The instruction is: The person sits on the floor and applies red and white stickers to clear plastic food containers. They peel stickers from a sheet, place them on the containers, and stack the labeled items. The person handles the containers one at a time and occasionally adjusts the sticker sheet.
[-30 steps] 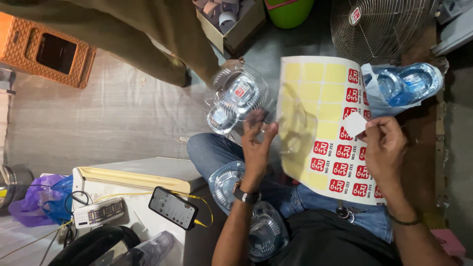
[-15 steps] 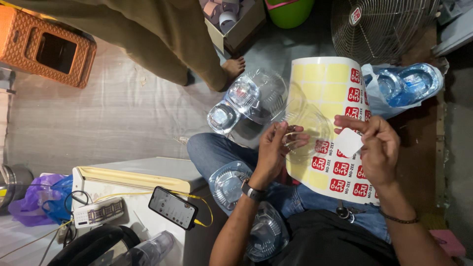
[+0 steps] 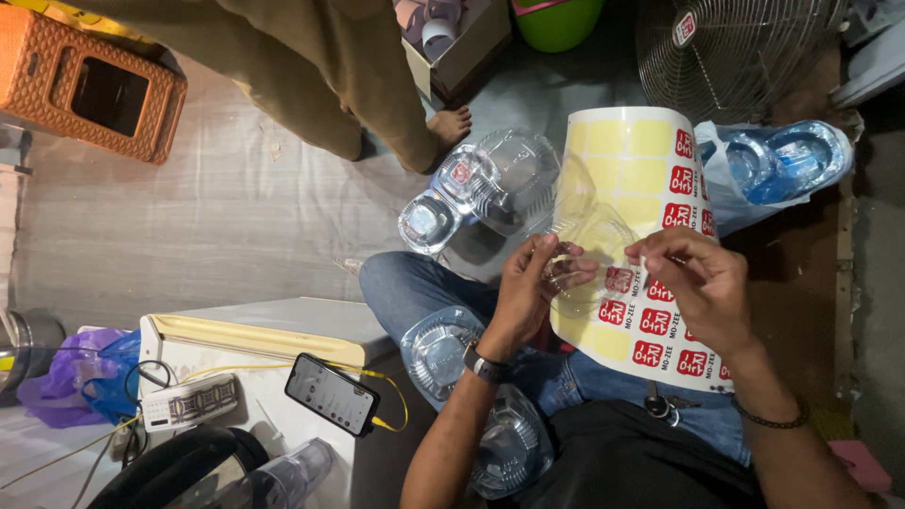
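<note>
My left hand [image 3: 530,287] grips a clear plastic container lid [image 3: 586,247] by its near edge, above my lap. My right hand [image 3: 695,281] pinches a small red-and-white sticker [image 3: 619,279] against that lid. Under both hands a yellow sticker sheet [image 3: 630,155] lies over my right leg, with red stickers down its right side and near end. A stack of clear containers [image 3: 490,184], one with a red sticker on top, lies on the floor just beyond my left hand.
More clear containers [image 3: 436,351] rest by my left knee and lap. A blue-tinted bag of containers [image 3: 778,162] lies right of the sheet. A phone [image 3: 332,393] on a yellow cable sits on a white box. Another person's leg and bare foot [image 3: 448,127] stand ahead, beside a fan [image 3: 726,52].
My right hand peeled a sticker off the sheet and carried it left onto the lid. My left hand lifted the clear lid up over the sheet to meet it.
</note>
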